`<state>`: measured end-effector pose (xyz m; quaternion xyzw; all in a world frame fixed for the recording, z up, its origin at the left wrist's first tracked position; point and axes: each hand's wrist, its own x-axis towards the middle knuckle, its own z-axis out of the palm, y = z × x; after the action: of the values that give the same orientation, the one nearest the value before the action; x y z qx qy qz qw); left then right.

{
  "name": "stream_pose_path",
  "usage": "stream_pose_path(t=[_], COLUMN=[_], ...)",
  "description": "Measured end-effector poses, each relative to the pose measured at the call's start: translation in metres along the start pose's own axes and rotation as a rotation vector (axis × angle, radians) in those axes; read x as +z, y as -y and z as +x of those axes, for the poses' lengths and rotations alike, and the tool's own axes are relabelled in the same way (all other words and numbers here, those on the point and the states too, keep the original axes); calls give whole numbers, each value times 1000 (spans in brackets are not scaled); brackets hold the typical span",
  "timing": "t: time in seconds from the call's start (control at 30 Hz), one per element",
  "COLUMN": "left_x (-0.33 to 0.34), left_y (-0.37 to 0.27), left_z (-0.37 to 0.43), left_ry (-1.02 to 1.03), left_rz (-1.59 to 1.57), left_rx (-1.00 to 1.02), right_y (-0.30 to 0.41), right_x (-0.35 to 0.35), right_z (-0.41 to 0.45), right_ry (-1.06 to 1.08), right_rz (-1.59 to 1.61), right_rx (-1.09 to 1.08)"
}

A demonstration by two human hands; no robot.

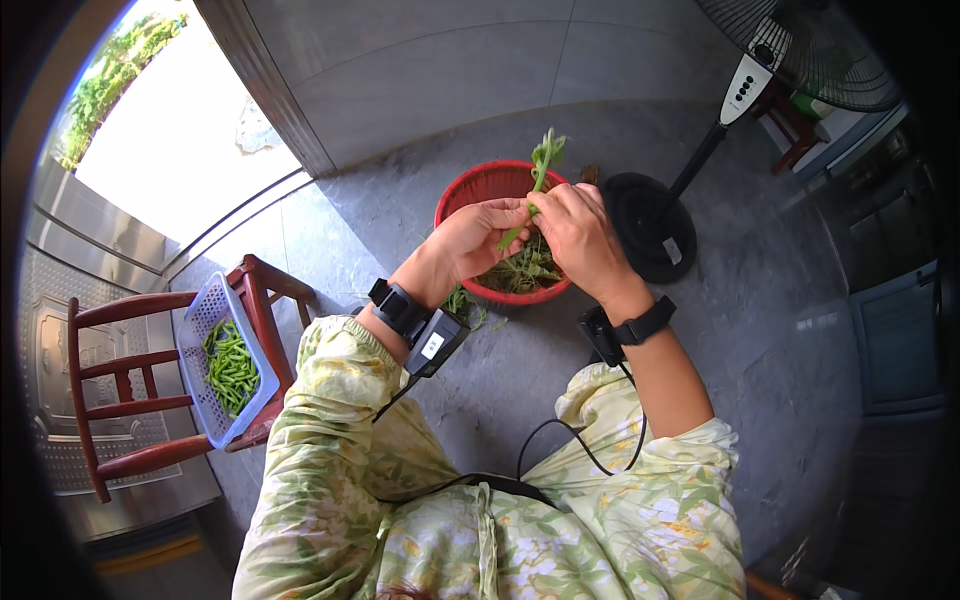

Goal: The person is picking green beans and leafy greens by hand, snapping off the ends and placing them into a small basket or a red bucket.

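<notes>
Both hands hold a green leafy vegetable stem (539, 174) above a round red plastic tub (471, 182). My left hand (480, 232) grips the stem's lower part between thumb and fingers, palm turned partly up. With its back showing, my right hand (577, 232) pinches the same stem just beside the left fingertips. Small curled leaves (551, 148) top the stem, and its lower end points down to the left. Inside the tub lie plant scraps (525, 270), partly hidden by my hands.
On a red wooden chair (135, 367) at the left rests a blue plastic basket (196, 375) of cut green pieces (231, 367). A standing fan's black base (651, 229) is right of the tub. Green scraps (459, 301) lie on the floor. A cable (551, 424) runs from my right wrist.
</notes>
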<state>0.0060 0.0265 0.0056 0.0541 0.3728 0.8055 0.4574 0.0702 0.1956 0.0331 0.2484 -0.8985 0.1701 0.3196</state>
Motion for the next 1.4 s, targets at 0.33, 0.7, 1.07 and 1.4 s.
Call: stream_pose_path(t=[0.33, 0.7, 1.07, 1.4], left_x=[9, 0, -2, -5], left_y=[15, 24, 6, 8], left_z=[-5, 7, 10, 5], left_ry=[-152, -330, -361, -272], left_rz=[24, -130, -56, 69], left_rx=[21, 148, 309, 270], right_y=[1, 5, 6, -2], right_x=[11, 37, 28, 20], right_z=[-4, -8, -2, 0], right_ry=[126, 108, 59, -75], right_rz=[1, 212, 335, 24], right_rx=[-37, 193, 375, 177])
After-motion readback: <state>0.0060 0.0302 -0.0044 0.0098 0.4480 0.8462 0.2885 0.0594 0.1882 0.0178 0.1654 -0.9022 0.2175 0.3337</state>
